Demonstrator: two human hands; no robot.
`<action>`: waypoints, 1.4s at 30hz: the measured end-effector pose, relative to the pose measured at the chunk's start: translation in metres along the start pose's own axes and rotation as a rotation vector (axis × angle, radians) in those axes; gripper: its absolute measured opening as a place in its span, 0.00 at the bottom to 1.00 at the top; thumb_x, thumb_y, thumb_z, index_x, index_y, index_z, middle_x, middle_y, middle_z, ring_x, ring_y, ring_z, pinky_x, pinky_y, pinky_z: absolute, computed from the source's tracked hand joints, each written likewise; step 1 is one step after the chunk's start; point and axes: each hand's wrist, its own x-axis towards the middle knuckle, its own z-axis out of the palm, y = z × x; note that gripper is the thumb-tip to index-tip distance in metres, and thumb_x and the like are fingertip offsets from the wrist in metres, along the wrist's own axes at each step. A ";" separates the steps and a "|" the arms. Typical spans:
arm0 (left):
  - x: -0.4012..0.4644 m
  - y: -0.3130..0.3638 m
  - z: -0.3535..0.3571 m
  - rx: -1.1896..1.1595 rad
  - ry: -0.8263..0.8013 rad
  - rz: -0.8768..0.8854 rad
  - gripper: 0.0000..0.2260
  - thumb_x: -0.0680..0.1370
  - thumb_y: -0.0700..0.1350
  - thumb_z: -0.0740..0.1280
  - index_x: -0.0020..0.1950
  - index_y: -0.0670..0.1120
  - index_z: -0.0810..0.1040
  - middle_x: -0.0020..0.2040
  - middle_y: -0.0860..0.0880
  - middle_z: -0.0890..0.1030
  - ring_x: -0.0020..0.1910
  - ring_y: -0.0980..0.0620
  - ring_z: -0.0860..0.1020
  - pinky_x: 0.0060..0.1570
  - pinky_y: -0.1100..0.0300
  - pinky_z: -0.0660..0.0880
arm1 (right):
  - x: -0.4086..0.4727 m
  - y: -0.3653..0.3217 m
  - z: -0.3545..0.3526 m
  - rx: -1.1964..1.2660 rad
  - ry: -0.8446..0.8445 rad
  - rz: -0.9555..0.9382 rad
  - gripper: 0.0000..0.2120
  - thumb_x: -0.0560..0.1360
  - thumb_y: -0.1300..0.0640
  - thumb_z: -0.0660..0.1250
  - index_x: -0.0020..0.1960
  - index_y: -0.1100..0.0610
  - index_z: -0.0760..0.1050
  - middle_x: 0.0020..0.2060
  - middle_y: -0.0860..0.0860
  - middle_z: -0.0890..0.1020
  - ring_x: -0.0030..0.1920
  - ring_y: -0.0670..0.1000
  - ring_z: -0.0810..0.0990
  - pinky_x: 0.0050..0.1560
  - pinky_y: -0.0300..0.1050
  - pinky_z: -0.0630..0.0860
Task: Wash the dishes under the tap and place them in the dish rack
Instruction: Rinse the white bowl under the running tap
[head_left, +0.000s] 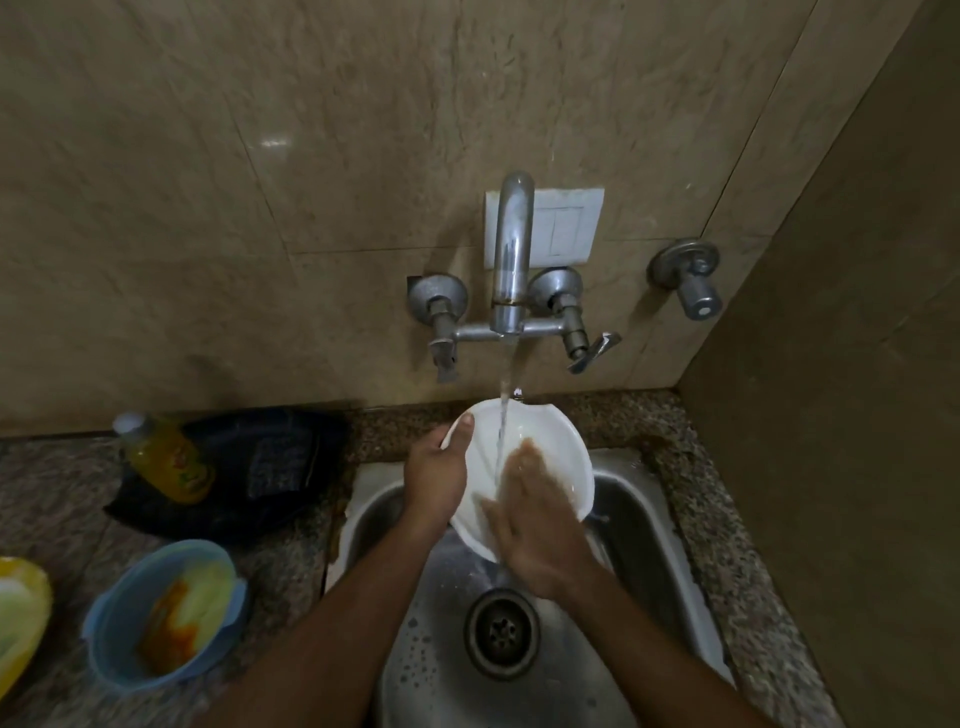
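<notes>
from the head camera we looked down at a steel sink (644, 525) set in a speckled stone counter (727, 519), with a tiled wall behind it. a wall tap (511, 254) ran a thin stream of water (503, 415) onto a white plate (540, 441) that we held tilted over the far part of the sink, above the drain (501, 634).

our left hand (436, 473) gripped the plate's left rim, thumb curled over the edge onto its face and the other fingers hidden behind it. our right hand (535, 525) lay flat on the plate's face with the fingers spread and straight, blurred, its fingertips just beside the stream.

two lever handles stood left and right of the tap, a separate valve (688, 283) sat further right on the wall, and a white switch plate (566, 226) was behind the spout.

on the counter left of the sink a yellow bottle (166, 457) with a white cap leaned on a dark bag (270, 467). nearer to us stood a blue tub (104, 634) with orange and pale smears inside, and at the left edge a yellow bowl (21, 608), partly cut off.
</notes>
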 end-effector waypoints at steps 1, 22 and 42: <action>0.000 0.002 -0.001 0.012 0.009 -0.002 0.13 0.78 0.57 0.67 0.43 0.49 0.84 0.41 0.48 0.85 0.45 0.49 0.83 0.50 0.53 0.77 | -0.003 -0.007 0.005 0.027 -0.042 -0.042 0.37 0.80 0.35 0.38 0.80 0.57 0.37 0.78 0.53 0.36 0.78 0.50 0.36 0.78 0.51 0.42; 0.005 0.028 -0.010 0.233 -0.011 0.162 0.14 0.79 0.56 0.66 0.46 0.49 0.85 0.40 0.55 0.84 0.42 0.54 0.80 0.45 0.59 0.74 | 0.004 -0.001 0.000 -0.166 0.135 0.124 0.36 0.77 0.43 0.50 0.77 0.65 0.58 0.75 0.62 0.64 0.75 0.60 0.63 0.75 0.56 0.59; 0.016 0.037 -0.038 0.789 -0.156 0.222 0.19 0.80 0.60 0.60 0.48 0.47 0.82 0.48 0.47 0.84 0.48 0.46 0.80 0.48 0.57 0.73 | -0.011 0.024 0.013 -0.235 -0.028 -0.174 0.35 0.78 0.42 0.53 0.79 0.61 0.54 0.78 0.56 0.55 0.78 0.55 0.55 0.75 0.53 0.44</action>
